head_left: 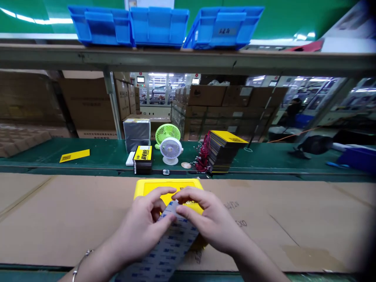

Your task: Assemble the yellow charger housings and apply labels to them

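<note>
A yellow tray-like plate (pixel 152 187) lies on the cardboard sheet (pixel 73 219) right in front of me. Over it I hold a long white backing strip (pixel 167 250) printed with blue marks; it runs from my fingertips back toward the near edge. My left hand (pixel 143 227) pinches the strip's far end between thumb and forefinger. My right hand (pixel 205 217) pinches the same end from the right side, fingers curled. Both hands meet above the plate's middle.
Beyond the cardboard runs a green belt (pixel 264 156) with a stack of yellow-topped cards (pixel 225 150), red strings (pixel 202 154), two small fans (pixel 170 149), a smaller card stack (pixel 143 158) and a loose yellow card (pixel 75 155). Blue bins (pixel 158 25) sit on the shelf above.
</note>
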`<move>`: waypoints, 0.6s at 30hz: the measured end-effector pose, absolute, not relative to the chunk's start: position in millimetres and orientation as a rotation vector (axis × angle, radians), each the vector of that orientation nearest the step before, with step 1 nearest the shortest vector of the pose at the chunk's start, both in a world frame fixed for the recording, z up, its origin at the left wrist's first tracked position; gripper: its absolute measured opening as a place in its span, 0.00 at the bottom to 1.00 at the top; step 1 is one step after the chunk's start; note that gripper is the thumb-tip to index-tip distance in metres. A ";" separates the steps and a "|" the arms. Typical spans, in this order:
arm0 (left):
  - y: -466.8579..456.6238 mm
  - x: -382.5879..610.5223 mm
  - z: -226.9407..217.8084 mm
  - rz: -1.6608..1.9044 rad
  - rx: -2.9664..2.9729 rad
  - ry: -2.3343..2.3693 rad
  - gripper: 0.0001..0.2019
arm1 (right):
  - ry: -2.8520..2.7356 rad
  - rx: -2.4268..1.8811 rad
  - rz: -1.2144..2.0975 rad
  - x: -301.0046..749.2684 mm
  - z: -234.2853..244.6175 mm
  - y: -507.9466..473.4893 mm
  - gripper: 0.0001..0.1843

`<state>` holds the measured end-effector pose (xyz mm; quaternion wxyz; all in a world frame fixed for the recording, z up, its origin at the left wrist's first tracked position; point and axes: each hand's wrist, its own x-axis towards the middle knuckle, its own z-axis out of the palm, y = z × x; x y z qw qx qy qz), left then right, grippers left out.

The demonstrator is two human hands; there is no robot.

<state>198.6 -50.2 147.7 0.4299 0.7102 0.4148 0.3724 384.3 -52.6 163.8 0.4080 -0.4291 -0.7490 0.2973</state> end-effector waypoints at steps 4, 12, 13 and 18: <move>-61.8 205.4 148.5 0.970 1.413 0.837 0.18 | -1.737 -0.960 0.789 375.8 165.9 -62.8 0.03; -79.0 226.1 122.3 0.612 0.695 0.137 0.27 | -1.593 -0.739 0.118 374.3 163.2 -64.7 0.11; -79.3 228.4 117.6 0.589 0.677 0.135 0.28 | -1.618 -0.727 0.030 373.0 161.6 -63.8 0.13; -76.5 233.3 104.3 0.590 0.639 0.164 0.28 | -1.692 -0.743 -0.136 371.7 156.8 -56.3 0.12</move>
